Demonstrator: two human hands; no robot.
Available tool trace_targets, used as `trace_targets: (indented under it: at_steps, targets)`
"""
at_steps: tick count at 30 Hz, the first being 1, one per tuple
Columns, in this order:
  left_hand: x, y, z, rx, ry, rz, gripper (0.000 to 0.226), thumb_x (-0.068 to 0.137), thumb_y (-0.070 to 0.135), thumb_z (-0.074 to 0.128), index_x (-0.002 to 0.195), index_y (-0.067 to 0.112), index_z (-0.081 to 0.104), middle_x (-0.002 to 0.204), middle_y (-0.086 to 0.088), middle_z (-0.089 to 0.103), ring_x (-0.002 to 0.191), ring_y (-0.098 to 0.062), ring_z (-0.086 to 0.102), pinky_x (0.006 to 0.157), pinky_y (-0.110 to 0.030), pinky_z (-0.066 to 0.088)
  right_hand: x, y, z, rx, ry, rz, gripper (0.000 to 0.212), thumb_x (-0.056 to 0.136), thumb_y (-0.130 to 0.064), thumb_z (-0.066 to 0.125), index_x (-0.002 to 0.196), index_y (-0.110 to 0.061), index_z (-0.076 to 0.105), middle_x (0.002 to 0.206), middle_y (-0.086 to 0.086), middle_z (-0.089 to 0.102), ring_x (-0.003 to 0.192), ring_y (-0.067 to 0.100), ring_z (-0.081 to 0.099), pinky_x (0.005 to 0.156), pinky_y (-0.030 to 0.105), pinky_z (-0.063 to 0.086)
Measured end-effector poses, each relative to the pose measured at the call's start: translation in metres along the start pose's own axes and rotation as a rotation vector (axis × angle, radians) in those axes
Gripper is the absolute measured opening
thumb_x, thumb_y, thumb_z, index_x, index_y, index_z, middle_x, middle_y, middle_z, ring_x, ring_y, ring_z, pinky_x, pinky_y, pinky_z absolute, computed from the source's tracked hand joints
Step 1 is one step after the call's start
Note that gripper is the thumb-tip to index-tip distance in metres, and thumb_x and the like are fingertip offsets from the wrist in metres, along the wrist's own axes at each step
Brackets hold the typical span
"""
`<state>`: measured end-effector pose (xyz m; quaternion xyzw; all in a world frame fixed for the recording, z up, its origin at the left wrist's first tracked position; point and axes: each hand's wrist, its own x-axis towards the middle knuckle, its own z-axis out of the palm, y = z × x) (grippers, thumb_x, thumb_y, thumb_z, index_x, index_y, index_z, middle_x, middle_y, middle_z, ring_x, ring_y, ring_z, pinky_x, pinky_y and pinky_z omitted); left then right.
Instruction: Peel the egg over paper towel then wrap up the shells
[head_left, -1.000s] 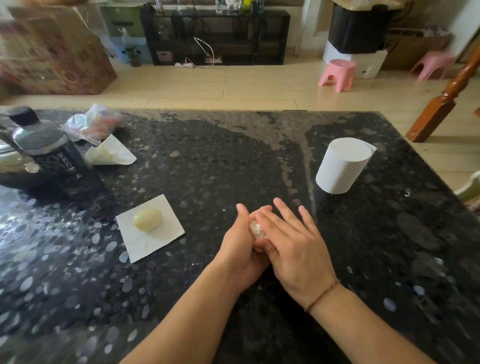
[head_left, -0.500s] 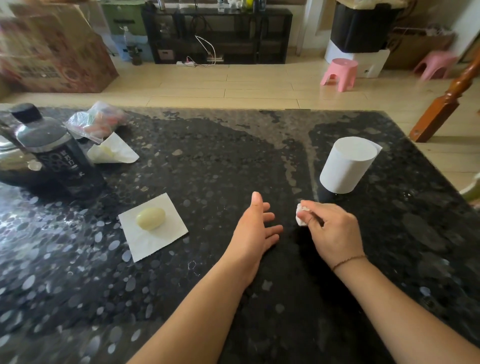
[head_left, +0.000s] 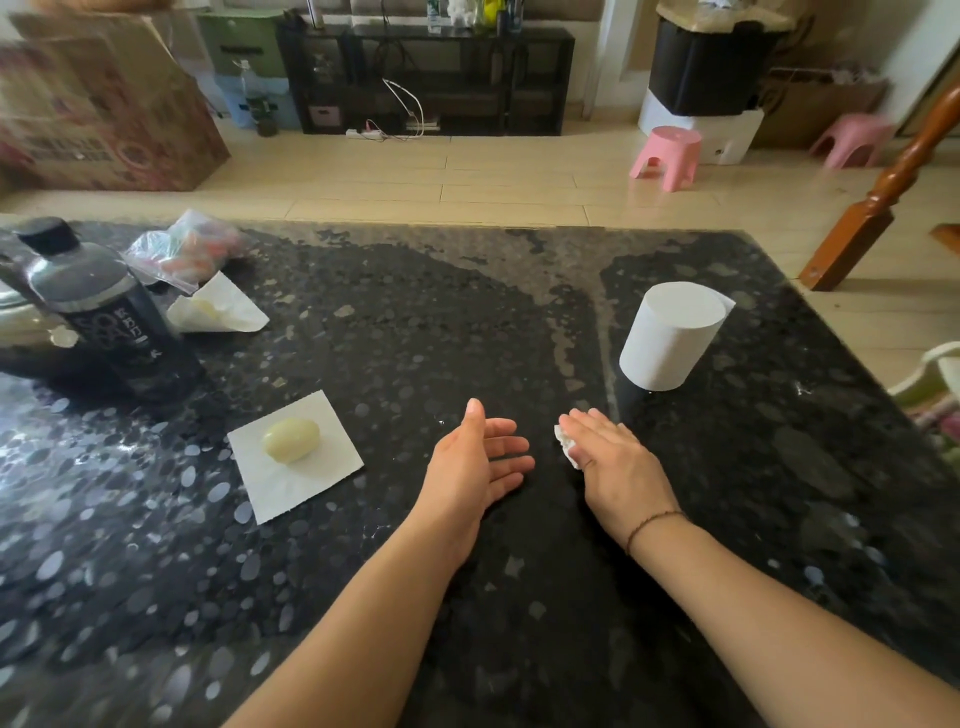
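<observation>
A peeled, pale yellow egg (head_left: 291, 440) lies on a square white paper towel (head_left: 311, 480) on the black speckled table (head_left: 519, 597), left of my hands. My left hand (head_left: 478, 462) rests on its edge on the table, fingers apart, palm facing right, holding nothing. My right hand (head_left: 613, 467) lies flat, palm down, fingers stretched out. A small crumpled white paper wad (head_left: 567, 448) peeks out from under its thumb side. Most of the wad is hidden by the hand.
A white paper towel roll (head_left: 672, 335) stands just behind my right hand. At the far left are a dark bottle (head_left: 104, 312), a metal pot (head_left: 21, 332), a plastic bag (head_left: 187, 249) and a folded white paper (head_left: 218, 309).
My hands, pressed together around the wad, have parted. The right hand carried the wad right, then flattened over it on the table. The left hand opened and stayed in the middle.
</observation>
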<state>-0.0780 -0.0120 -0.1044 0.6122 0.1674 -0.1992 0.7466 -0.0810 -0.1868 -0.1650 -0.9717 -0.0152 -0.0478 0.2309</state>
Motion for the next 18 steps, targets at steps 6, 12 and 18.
trace_targets:
  at_steps: [6,12,18]
  targets:
    - [-0.014,0.001,-0.015,0.024,0.031,0.016,0.052,0.104,0.047,0.033,0.108,0.008,0.066,0.106,-0.015,0.073,0.095,-0.028,0.072,0.080,-0.034,0.057,-0.003,-0.007,-0.013,0.160,-0.019,0.073,0.041,0.097,-0.019,0.049,0.138,-0.018,0.049,0.147,0.000,0.045,0.142,0.017,0.031,0.117,0.033,0.024]
    - [-0.019,-0.011,-0.029,0.142,0.094,0.095,0.033,0.103,0.034,0.047,0.098,0.011,0.069,0.092,-0.010,0.073,0.080,-0.022,0.070,0.076,-0.033,0.056,-0.008,-0.013,-0.018,0.160,-0.008,0.068,0.055,0.090,-0.028,0.061,0.142,-0.023,0.043,0.150,-0.003,0.040,0.138,0.014,0.035,0.114,0.029,0.028]
    - [-0.020,-0.021,-0.032,0.439,0.098,0.227,0.013,0.094,0.019,0.061,0.088,0.023,0.072,0.068,0.009,0.066,0.050,0.001,0.053,0.051,-0.012,0.044,-0.011,-0.011,-0.026,0.218,0.058,0.038,0.069,0.087,-0.031,0.066,0.147,-0.031,0.032,0.157,-0.010,0.024,0.143,0.007,0.024,0.111,0.019,0.017]
